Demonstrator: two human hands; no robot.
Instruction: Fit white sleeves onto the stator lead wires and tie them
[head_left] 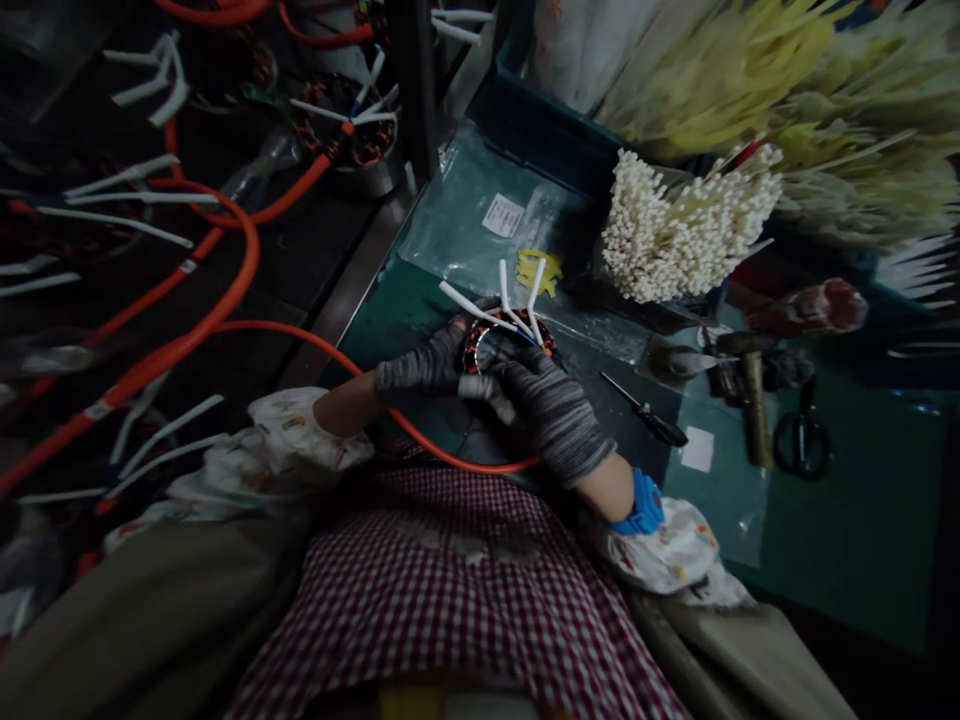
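I see both gloved hands closed on the coil ring (510,345), left hand (420,368) and right hand (551,410) gripping its sides. It seems to lie flat; white tubes (510,300) point away, above my fingers.

A green worktop (847,540) is seen; on it lie scissors (802,440), a hammer (754,395), a screwdriver (645,410) and clear plastic sheeting (480,230).

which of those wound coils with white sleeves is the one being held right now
The stator on the green mat, gripped by both gloved hands; the others lie untouched on the dark surface at far left.
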